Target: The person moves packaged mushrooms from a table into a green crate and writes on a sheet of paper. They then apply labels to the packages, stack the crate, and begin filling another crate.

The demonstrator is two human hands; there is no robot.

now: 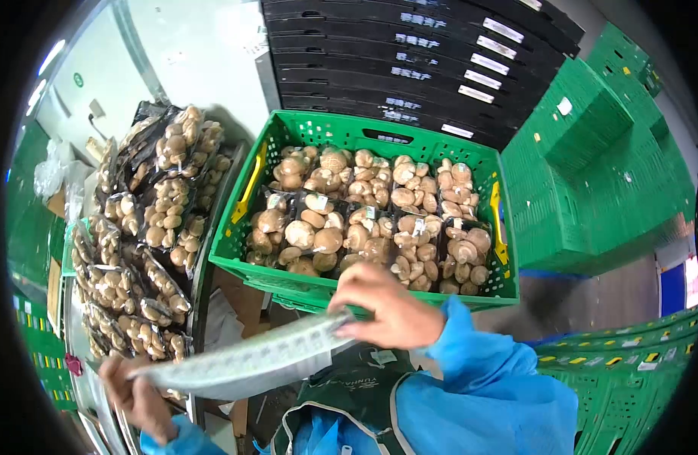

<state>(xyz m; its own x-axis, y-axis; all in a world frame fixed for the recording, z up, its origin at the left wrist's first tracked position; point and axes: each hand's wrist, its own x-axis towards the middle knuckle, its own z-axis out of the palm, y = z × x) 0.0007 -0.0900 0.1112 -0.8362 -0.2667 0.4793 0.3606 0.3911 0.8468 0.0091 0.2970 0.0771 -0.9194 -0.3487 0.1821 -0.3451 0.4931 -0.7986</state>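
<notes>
Between my two hands stretches a long, pale, curved strip point(243, 360) with rows of faint printed marks, perhaps a strip of labels; its kind is not certain. My left hand point(139, 398) is closed on the strip's left end, near the table edge. At the other end, my right hand point(387, 307) pinches it just in front of a green crate point(311, 287). Inside that crate lie rows of wrapped packs of brown mushrooms point(364, 235), some bearing small white labels. The strip hangs in front of my dark apron point(349, 394).
At left, wrapped mushroom packs point(129, 280) are heaped on a metal-edged table point(200, 296). Behind the crate rises a stack of black crates point(349, 68). Green crates point(591, 174) stand stacked at right, with more green crates point(629, 379) at lower right.
</notes>
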